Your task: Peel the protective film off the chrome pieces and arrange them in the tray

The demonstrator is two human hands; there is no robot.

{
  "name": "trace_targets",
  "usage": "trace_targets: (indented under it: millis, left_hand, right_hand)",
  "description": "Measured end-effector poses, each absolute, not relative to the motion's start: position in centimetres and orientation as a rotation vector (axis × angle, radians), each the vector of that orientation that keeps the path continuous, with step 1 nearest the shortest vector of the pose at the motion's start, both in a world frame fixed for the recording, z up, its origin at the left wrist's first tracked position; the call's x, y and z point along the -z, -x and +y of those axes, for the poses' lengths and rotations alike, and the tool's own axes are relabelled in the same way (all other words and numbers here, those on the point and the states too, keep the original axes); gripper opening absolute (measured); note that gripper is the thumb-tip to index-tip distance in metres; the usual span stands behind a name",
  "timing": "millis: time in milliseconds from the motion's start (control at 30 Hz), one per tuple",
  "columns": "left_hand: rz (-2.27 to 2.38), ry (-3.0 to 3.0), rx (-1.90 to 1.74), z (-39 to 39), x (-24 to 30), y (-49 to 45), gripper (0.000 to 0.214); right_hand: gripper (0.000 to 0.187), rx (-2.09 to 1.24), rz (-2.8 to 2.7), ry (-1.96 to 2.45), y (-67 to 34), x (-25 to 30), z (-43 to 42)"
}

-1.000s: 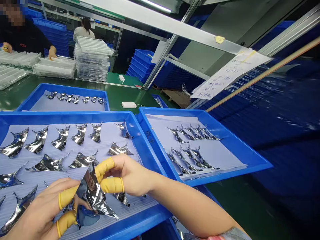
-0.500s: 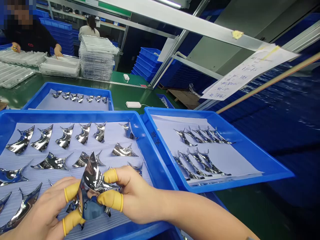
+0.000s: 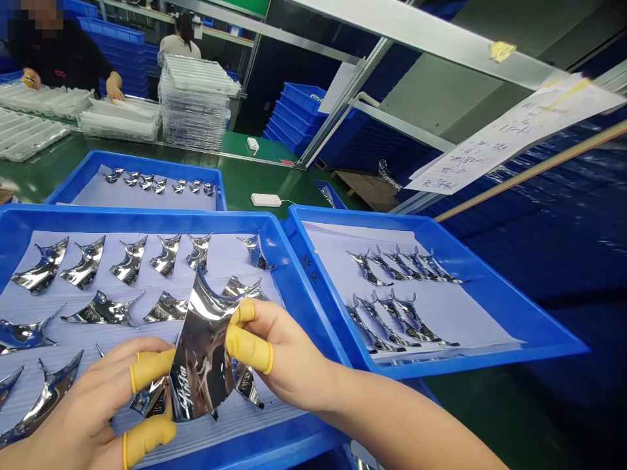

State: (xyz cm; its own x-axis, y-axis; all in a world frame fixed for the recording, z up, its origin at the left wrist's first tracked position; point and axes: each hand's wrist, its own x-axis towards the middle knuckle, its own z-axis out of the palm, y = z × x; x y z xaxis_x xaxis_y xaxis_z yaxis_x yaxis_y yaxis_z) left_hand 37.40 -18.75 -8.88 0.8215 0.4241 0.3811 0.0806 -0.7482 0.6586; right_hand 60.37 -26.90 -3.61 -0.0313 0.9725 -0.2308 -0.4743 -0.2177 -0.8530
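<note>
The left hand and right hand pinch a thin shiny piece tight in yellow finger caps, just above the blue tray, and a slip could drop it onto the other pieces and scratch them.

The left tray sits before the back tray, beside the right tray

Held curved piece: mirror chrome, dark swirled reflections. Finger cots: yellow. Tray: bright blue. Liner sheet: pale lilac, fine ribbed stripes. Bench: glossy green.
</note>
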Motion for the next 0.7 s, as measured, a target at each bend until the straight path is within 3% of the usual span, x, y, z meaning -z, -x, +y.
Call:
trace_targets:
  millis: [367,533,700]
  left_hand:
    - [0.275,-2.35,-0.668,-18.3,8.5,-37.6,0.029]
    - [0.287,-2.325,-0.644,-18.4,8.3,-37.5,0.03]
    - [0.348,-2.276,-0.705,-18.5,8.6,-37.6,0.035]
  right_hand:
    - [0.046,-1.645,-0.589,0.917,-60.3,3.5,-26.4]
    - [0.042,-1.712,-0.49,0.806,-60.3,4.8,-25.9]
    - [0.051,-1.909,-0.458,0.52,-60.1,6.7,-24.5]
